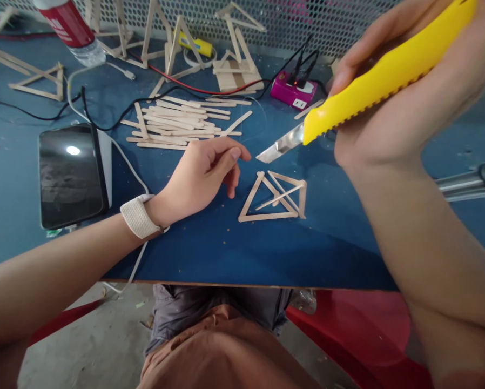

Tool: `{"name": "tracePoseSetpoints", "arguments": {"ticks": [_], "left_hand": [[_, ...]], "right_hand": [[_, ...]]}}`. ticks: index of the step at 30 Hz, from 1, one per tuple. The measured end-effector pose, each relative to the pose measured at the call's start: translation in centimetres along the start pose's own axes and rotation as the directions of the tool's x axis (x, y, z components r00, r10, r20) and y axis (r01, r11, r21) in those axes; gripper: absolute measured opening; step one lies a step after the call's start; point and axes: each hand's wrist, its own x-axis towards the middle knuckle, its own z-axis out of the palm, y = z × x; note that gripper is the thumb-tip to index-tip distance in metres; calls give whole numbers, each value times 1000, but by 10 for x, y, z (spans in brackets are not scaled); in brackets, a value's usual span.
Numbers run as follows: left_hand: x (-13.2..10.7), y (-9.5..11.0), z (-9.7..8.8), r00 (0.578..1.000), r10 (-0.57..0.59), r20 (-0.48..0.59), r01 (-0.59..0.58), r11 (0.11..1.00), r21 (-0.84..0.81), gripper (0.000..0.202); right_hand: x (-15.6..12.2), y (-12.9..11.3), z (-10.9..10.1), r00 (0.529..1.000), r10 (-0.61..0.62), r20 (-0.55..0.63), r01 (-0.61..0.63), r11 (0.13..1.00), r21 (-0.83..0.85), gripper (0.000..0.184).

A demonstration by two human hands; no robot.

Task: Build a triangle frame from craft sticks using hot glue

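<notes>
My right hand (412, 102) is raised at the upper right, closed around a yellow utility knife (380, 75) whose bare blade (281, 147) points down-left. Just below the blade tip, a triangular frame of glued craft sticks (275, 197) lies flat on the blue table (226, 248). My left hand (197, 178) rests on the table left of the frame, thumb and fingers curled loosely together, and I cannot make out anything in them. A white band wraps that wrist.
A pile of loose craft sticks (177, 121) lies behind my left hand. A dark phone (70, 175) lies at left with white and black cables. Stick structures (236, 59), a water bottle (70, 27), a pink device (293, 89) stand at the back. A metal bar (469, 183) is at right.
</notes>
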Motion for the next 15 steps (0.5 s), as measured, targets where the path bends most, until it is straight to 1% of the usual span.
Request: {"name": "tracePoseSetpoints", "arguments": {"ticks": [1,3,4,5,6,8,9,10,13,14,15], "left_hand": [[0,0,0,1000,-15,12,15,1000,-11,30],[0,1,0,998,-41,46,44,997,-60,31],[0,1,0,997,-51,63,56,994,-92,31],[1,1,0,995,-60,77,69,990,-125,31],[1,0,0,994,-71,89,84,984,-157,31],[2,-1,0,989,-101,107,123,968,-218,32],[2,-1,0,986,-119,116,145,958,-246,32],[2,-1,-1,983,-136,125,166,948,-273,32],[3,-3,-1,974,-171,146,212,918,-335,31],[3,-3,-1,972,-179,151,221,911,-349,29],[2,-3,-1,971,-183,153,228,904,-361,28]], "right_hand": [[0,1,-3,995,-95,-24,95,995,11,75],[2,4,-5,951,-299,-79,302,953,36,83],[4,7,-4,937,-341,-81,345,938,39,85],[6,8,-3,934,-347,-78,351,936,37,85],[8,10,-2,939,-333,-82,337,941,30,86],[10,9,2,938,-321,-129,325,946,9,88],[9,7,4,940,-312,-138,316,949,3,86],[8,4,5,949,-291,-124,293,956,4,80],[2,-4,7,988,-153,6,153,987,51,49],[0,-6,5,993,-108,36,105,991,80,45],[0,-6,3,996,-77,45,72,991,111,46]]}}
